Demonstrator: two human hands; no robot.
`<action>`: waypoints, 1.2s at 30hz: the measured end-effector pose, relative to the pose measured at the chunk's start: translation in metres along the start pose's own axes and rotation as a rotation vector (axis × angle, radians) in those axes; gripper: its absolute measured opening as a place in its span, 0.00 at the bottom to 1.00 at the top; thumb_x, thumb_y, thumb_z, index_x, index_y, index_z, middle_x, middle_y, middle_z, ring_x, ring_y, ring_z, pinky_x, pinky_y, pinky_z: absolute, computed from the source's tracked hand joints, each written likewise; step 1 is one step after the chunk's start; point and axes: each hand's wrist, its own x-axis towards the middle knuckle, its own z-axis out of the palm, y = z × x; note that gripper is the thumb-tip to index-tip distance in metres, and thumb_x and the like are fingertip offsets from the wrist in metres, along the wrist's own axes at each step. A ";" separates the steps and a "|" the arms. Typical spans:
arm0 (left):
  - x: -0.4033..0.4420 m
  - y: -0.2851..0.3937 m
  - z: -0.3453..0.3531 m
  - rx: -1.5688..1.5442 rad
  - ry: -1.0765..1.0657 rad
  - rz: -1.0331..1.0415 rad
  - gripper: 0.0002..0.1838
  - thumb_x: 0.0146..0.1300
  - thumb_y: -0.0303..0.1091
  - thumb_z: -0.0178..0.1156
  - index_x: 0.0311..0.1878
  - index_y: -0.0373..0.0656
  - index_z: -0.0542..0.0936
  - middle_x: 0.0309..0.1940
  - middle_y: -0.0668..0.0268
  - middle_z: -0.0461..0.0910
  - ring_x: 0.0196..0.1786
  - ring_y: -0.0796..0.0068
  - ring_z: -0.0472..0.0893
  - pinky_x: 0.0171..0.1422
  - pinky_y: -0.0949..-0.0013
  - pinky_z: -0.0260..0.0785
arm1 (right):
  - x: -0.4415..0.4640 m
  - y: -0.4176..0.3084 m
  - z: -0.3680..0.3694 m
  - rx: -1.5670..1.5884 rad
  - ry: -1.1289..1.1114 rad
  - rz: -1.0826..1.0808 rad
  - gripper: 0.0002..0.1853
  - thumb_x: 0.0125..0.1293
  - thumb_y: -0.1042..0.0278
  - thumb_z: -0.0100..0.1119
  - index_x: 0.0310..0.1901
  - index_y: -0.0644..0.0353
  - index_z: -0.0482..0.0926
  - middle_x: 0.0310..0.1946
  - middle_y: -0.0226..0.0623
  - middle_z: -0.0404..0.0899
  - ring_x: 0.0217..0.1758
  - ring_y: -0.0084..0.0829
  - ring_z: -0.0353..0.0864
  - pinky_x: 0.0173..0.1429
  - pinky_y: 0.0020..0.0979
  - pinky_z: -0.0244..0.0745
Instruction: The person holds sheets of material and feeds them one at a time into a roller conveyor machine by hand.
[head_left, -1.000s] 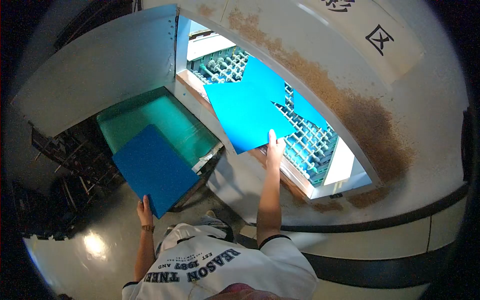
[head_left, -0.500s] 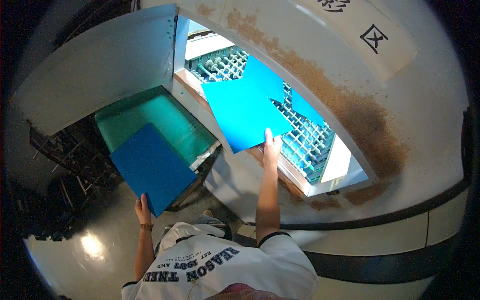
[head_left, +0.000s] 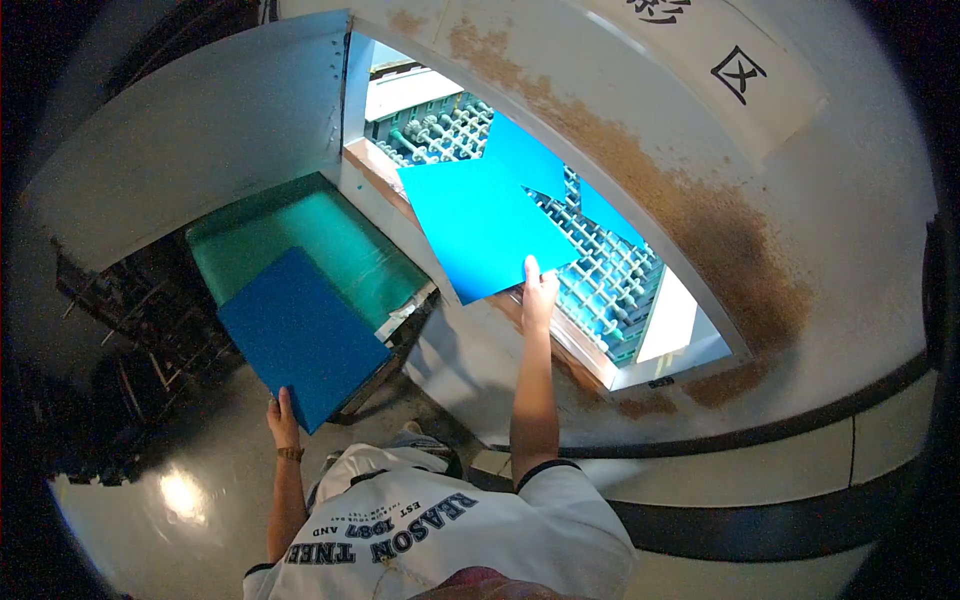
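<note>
My left hand (head_left: 283, 418) is closed on the near corner of a dark blue flat panel (head_left: 303, 340), its thumb lying on top. That panel slants over the front of a green tray (head_left: 330, 235). In my right hand (head_left: 539, 290) is a bright blue sheet (head_left: 485, 228), pinched at its near right corner with the thumb on its face. The sheet sits at the lit opening, partly over its sill. Behind it, a second blue sheet (head_left: 525, 158) and a third blue sheet (head_left: 608, 215) lie on the roller conveyor (head_left: 600, 275).
A pale machine wall with a rust-brown stain (head_left: 745, 245) frames the opening. A paper label (head_left: 770, 95) with dark characters is above. A grey panel (head_left: 190, 130) rises behind the tray. Dark racks (head_left: 150, 330) stand at left over a shiny floor (head_left: 180, 500).
The blue sheets on the rollers have shifted slightly relative to the sheet in my right hand. Both hands keep their hold and have barely moved; the whole view has shifted a little.
</note>
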 end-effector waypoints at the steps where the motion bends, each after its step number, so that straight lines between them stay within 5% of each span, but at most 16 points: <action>1: 0.001 -0.004 -0.001 0.000 -0.002 0.001 0.14 0.62 0.47 0.53 0.31 0.45 0.74 0.22 0.79 0.66 0.25 0.88 0.61 0.27 0.80 0.53 | 0.000 0.001 0.000 0.000 0.002 -0.001 0.12 0.62 0.64 0.54 0.32 0.67 0.75 0.27 0.28 0.73 0.30 0.19 0.65 0.35 0.23 0.62; 19: 0.000 0.004 0.005 0.133 0.055 0.064 0.18 0.62 0.47 0.53 0.22 0.48 0.67 0.16 0.78 0.62 0.19 0.87 0.58 0.22 0.76 0.49 | 0.004 -0.002 0.003 0.037 0.048 -0.005 0.14 0.61 0.63 0.55 0.24 0.65 0.72 0.20 0.27 0.68 0.25 0.18 0.61 0.29 0.24 0.58; 21: 0.001 0.007 0.011 0.068 0.062 0.109 0.19 0.62 0.48 0.52 0.21 0.48 0.66 0.15 0.77 0.62 0.20 0.86 0.59 0.22 0.77 0.50 | 0.005 -0.002 0.000 -0.025 0.014 -0.033 0.12 0.61 0.64 0.56 0.37 0.67 0.75 0.33 0.30 0.75 0.33 0.18 0.70 0.37 0.21 0.67; 28: -0.001 0.016 0.003 0.062 -0.010 -0.037 0.18 0.61 0.47 0.54 0.22 0.46 0.68 0.17 0.77 0.62 0.22 0.87 0.60 0.24 0.77 0.51 | 0.008 -0.012 0.000 0.332 -0.031 0.136 0.12 0.60 0.64 0.57 0.37 0.65 0.70 0.33 0.39 0.75 0.33 0.28 0.78 0.36 0.29 0.76; 36: 0.002 0.007 0.005 0.063 -0.029 -0.039 0.19 0.62 0.47 0.52 0.21 0.45 0.67 0.18 0.78 0.61 0.22 0.86 0.59 0.25 0.76 0.48 | 0.006 -0.020 -0.003 0.528 -0.024 0.089 0.09 0.61 0.71 0.53 0.41 0.63 0.70 0.39 0.34 0.74 0.38 0.26 0.75 0.41 0.29 0.74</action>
